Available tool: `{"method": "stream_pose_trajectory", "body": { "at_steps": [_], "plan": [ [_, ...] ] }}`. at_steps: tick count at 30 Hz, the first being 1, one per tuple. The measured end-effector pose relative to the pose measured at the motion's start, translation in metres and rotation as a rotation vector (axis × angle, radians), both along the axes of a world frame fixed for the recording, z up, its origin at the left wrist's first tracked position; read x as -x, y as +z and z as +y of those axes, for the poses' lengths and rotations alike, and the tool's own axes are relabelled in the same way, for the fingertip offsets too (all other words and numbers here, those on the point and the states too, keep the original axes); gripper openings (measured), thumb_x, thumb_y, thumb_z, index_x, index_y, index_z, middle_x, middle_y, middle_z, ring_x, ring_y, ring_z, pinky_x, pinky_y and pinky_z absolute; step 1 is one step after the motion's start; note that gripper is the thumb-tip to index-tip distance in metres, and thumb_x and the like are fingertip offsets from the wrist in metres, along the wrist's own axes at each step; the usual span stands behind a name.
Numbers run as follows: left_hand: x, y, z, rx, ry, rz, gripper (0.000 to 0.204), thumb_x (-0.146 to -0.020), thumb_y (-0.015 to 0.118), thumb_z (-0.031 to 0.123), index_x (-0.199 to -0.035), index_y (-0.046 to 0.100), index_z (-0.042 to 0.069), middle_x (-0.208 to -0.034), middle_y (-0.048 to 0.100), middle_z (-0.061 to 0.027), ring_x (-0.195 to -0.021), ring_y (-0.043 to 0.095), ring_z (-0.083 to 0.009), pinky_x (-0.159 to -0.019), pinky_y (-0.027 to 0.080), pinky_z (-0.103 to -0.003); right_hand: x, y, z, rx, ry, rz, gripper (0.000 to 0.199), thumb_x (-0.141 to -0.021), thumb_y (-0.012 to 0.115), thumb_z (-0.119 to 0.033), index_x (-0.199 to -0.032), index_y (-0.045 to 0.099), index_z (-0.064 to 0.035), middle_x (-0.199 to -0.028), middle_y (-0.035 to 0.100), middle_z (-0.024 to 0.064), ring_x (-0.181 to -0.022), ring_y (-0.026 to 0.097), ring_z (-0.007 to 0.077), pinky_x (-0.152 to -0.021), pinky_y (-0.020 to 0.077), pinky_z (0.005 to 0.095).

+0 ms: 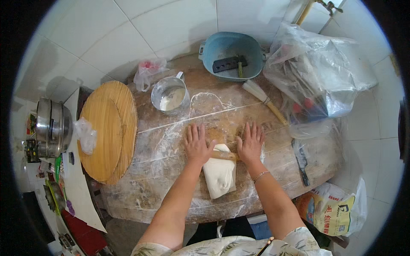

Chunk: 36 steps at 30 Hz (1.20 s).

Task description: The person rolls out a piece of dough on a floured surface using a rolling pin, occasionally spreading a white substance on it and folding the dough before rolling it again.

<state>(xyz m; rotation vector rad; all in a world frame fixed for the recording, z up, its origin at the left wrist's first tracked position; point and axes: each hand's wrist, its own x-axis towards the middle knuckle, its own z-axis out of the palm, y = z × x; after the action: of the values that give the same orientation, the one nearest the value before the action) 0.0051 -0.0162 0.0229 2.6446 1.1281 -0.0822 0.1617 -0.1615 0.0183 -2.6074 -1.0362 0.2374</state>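
A folded slab of white dough [218,177] lies on the floury wooden table in front of me. Across its far part rests a wooden rolling pin [224,155], its ends hidden beneath my palms. My left hand [197,144] lies flat over the pin's left end, fingers stretched away from me. On the other end sits my right hand [251,143], likewise flat with fingers extended; a bracelet circles that wrist. Beyond the left hand stands a metal mug [170,94] with flour inside. A bristle brush [268,102] with a wooden handle lies beyond the right hand.
A knife [300,161] lies at the right. Behind are a blue basin [206,55] holding a dark slotted tool, a small plastic bag [149,73] and a bulky plastic-wrapped pile [329,72]. Round wooden boards [100,143] and metal pots [53,128] stand left; a sack [337,209] sits lower right.
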Motion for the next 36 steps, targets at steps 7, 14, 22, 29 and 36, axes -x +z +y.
{"method": "stream_pose_trajectory", "body": {
  "at_steps": [7, 14, 22, 29, 36],
  "plan": [
    [0.112, 0.042, -0.081, 0.349, 0.032, -0.036, 0.075, -0.092, 0.055, 0.041, -0.149, 0.028, 0.000, -0.155, 0.024, -0.0243, -0.143, 0.024, -0.0408, -0.114, 0.023, -0.051, 0.069, 0.044, -0.077, 0.143, 0.105, 0.121, 0.086, -0.087, 0.055, -0.056, -0.149, 0.030, -0.0019, -0.156, 0.024, 0.0215, -0.143, 0.024, 0.0405, -0.115, 0.0153, 0.0562],
    [0.110, 0.028, -0.089, 0.136, -0.027, -0.020, 0.068, -0.090, 0.055, 0.033, -0.144, 0.034, -0.004, -0.152, 0.030, -0.0241, -0.144, 0.024, -0.0388, -0.116, 0.020, -0.050, 0.098, 0.037, -0.114, 0.166, 0.081, 0.158, 0.076, -0.087, 0.056, -0.045, -0.144, 0.037, 0.0018, -0.152, 0.032, 0.0197, -0.140, 0.028, 0.0392, -0.116, 0.0147, 0.0552],
    [0.060, 0.012, -0.045, 0.028, -0.081, -0.022, 0.066, -0.087, 0.057, 0.033, -0.145, 0.040, 0.006, -0.152, 0.033, -0.0203, -0.141, 0.029, -0.0374, -0.115, 0.022, -0.052, 0.057, 0.012, -0.060, 0.197, 0.069, 0.105, 0.061, -0.091, 0.049, -0.034, -0.148, 0.038, -0.0175, -0.155, 0.029, 0.0195, -0.141, 0.026, 0.0405, -0.114, 0.0103, 0.0630],
    [0.005, 0.008, -0.008, -0.054, 0.006, -0.022, 0.070, -0.088, 0.056, 0.035, -0.150, 0.033, 0.010, -0.153, 0.031, -0.0217, -0.144, 0.024, -0.0393, -0.115, 0.018, -0.056, 0.000, -0.007, -0.006, 0.071, -0.072, 0.046, 0.063, -0.093, 0.049, -0.039, -0.148, 0.036, -0.0121, -0.155, 0.026, 0.0232, -0.143, 0.023, 0.0427, -0.115, 0.0142, 0.0596],
    [0.049, 0.013, -0.049, 0.069, 0.035, 0.002, 0.076, -0.092, 0.054, 0.045, -0.150, 0.028, 0.004, -0.156, 0.023, -0.0217, -0.145, 0.021, -0.0400, -0.116, 0.017, -0.054, 0.044, 0.014, -0.050, 0.138, -0.034, 0.088, 0.070, -0.091, 0.053, -0.045, -0.144, 0.038, -0.0031, -0.154, 0.028, 0.0243, -0.142, 0.025, 0.0414, -0.113, 0.0226, 0.0554]
  ]
}}
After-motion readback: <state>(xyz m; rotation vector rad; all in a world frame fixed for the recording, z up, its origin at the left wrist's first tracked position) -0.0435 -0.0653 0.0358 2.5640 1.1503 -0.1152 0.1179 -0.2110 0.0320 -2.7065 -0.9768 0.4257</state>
